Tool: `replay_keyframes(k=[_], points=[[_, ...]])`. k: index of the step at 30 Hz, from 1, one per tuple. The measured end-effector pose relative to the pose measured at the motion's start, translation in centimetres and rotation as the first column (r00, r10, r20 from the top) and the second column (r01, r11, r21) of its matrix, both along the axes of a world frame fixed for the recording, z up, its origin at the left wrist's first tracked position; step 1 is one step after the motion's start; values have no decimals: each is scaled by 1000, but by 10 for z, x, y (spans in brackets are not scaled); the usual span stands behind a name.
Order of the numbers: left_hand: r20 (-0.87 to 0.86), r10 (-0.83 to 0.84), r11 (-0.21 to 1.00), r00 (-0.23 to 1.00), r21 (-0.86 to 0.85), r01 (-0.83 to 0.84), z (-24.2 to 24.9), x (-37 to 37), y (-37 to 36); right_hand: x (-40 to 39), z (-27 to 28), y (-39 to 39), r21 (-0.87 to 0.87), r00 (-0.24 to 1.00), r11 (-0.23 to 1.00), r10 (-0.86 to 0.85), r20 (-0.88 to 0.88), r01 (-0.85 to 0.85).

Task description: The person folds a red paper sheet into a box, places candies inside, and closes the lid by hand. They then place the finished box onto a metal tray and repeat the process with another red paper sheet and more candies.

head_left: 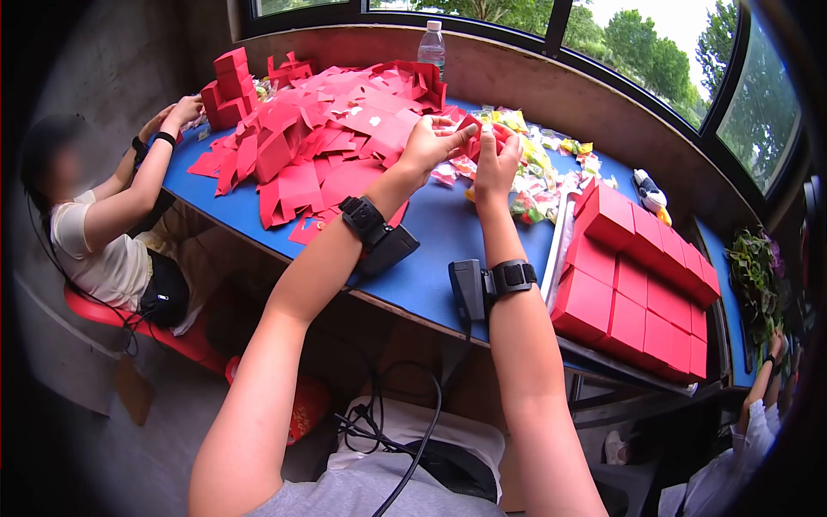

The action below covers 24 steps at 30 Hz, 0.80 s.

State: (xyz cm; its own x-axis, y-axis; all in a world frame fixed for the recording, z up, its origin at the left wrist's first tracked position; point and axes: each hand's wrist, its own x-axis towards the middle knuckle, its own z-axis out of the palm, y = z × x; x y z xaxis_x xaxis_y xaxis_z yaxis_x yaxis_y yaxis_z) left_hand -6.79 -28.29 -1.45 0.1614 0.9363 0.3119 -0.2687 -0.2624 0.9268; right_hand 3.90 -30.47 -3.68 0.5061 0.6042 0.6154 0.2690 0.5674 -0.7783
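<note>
Between my two hands, above the blue table, is a small red paper box (473, 148), partly hidden by the fingers. My left hand (430, 148) grips its left side, thumb and fingers pinched on the card. On the opposite side, my right hand (497, 162) holds it with the thumb raised along its edge. Just to the left lies a large heap of flat red paper boxes (345, 129). Wrapped candies (536, 185) in yellow, green, white and pink are scattered behind and right of my right hand.
A tray (562, 237) on the right carries stacked finished red boxes (633, 289). A water bottle (432, 47) stands by the window. At left, a seated person (112, 224) works beside a stack of red boxes (231, 86). Another person's arm (762, 379) reaches toward plants (754, 271) at far right.
</note>
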Motion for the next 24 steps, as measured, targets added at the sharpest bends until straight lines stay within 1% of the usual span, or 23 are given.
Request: replay_keyframes(k=[1, 2, 3, 4, 8, 10, 11, 13, 14, 16, 17, 19, 20, 21, 23, 24], points=[[2, 1, 1000, 1000, 1, -1, 0, 0, 0, 1, -1, 2, 1, 1000, 1000, 1, 2, -1], [28, -98, 993, 995, -56, 100, 1, -1, -1, 2, -3, 5, 8, 987, 993, 117, -110, -116], [58, -195, 974, 979, -110, 200, 1, -2, 1, 2, -1, 5, 28, 948, 973, 230, -219, -229], [-17, -267, 957, 964, -120, 263, -2, -3, 4, 2, 0, 5, 46, 898, 946, 320, -301, -322], [-17, -295, 948, 955, -128, 290, -6, -1, 7, 0, 7, -3, 14, 867, 933, 339, -365, -359], [-91, -211, 976, 973, -68, 205, -8, 2, 11, 0, 10, -4, 81, 738, 876, 447, -505, -475], [-92, -210, 977, 973, -66, 205, -9, 2, 12, -1, 11, -5, 83, 738, 876, 448, -505, -475], [-149, -197, 971, 969, -165, 172, -6, 2, 7, -1, 13, -8, 69, 700, 850, 475, -533, -523], [-148, -199, 971, 969, -164, 174, -4, 1, 6, 1, 14, -8, 70, 702, 851, 474, -532, -521], [-150, -435, 889, 888, -227, 397, 0, -5, 0, 5, 13, -10, 78, 516, 685, 613, -598, -724], [-149, -438, 888, 887, -228, 400, 2, -4, -3, 5, 12, -9, 76, 518, 687, 611, -598, -722], [-116, -339, 938, 934, -120, 326, 9, -3, -16, 1, 17, -13, 214, 384, 624, 677, -627, -752], [-65, -304, 952, 950, -57, 301, 10, -5, -12, 0, 18, -11, 219, 394, 641, 667, -632, -735], [-68, -309, 950, 949, -61, 305, 9, -7, -5, -1, 15, -10, 220, 395, 645, 664, -635, -732], [-47, -144, 990, 988, -2, 144, 8, -10, 13, -3, 15, -5, 189, 390, 638, 650, -653, -747], [77, -80, 991, 994, 112, 72, 6, -10, 18, -4, 15, -5, 100, 460, 653, 626, -630, -751]])
